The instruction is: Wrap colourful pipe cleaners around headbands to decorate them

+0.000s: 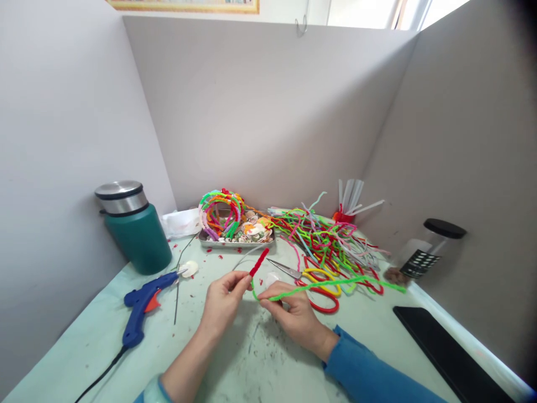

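Note:
Between the thumb and fingers of my left hand (225,298) is a red pipe cleaner piece (260,261), its thick end pointing up and away. A long bright green pipe cleaner (335,284) runs from just below the red piece. My right hand (293,314) pinches that green length close to the left hand, and its free end stretches far to the right. Behind the right hand lie scissors with red and yellow handles (323,276), blades pointing left. A small clear piece (272,277) rests on the table between the hands and the scissors.
A blue glue gun (140,308) lies left near a white disc (191,269) and a green bottle (138,235). At the back are a metal tray (235,244) and a pipe cleaner heap (331,240). A jar (423,252) and black slab (448,347) are right.

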`<state>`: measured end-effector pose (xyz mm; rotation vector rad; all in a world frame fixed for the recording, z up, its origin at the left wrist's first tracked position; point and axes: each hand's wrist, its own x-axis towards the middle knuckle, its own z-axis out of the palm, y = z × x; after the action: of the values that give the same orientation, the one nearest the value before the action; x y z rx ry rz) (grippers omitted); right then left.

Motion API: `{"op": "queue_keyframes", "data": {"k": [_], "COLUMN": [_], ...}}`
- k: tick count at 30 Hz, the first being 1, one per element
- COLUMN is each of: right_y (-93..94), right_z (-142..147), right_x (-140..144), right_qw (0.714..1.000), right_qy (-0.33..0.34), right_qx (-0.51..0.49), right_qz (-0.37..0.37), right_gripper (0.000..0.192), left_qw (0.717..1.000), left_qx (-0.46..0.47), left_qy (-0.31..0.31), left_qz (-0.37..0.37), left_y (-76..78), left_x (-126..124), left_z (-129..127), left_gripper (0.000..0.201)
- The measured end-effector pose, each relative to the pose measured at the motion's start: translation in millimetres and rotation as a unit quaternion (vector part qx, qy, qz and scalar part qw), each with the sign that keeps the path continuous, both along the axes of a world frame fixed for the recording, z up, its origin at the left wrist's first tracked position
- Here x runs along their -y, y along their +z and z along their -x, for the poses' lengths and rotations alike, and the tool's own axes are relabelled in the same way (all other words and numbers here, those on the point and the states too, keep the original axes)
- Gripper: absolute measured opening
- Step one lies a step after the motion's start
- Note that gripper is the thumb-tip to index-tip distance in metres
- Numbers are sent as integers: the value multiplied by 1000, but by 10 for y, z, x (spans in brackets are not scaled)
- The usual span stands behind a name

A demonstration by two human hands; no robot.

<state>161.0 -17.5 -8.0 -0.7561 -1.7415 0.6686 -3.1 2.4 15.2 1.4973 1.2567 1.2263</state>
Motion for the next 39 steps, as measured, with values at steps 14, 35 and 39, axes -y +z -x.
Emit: {"op": "queue_keyframes", "data": {"k": [14, 35, 39], "right_y": [2, 37, 60], "right_z": [-9, -219, -201], "right_x": [7, -291, -266], "right_qw": [999, 984, 982], "right_qy": [7, -109, -107], "right_qx": [31, 77, 81], "right_qz": [-6, 116, 136], "right_gripper": [13, 22, 23], "left_qw": [997, 901, 888], "left_qx": [-60, -304, -325], "left_qy": [6, -191, -185], "left_qz": [-43, -243, -268], "left_y": [-10, -50, -81], "left_x": [40, 159, 149], "left_z": [-20, -54, -66], "left_gripper": [20, 16, 12]}}
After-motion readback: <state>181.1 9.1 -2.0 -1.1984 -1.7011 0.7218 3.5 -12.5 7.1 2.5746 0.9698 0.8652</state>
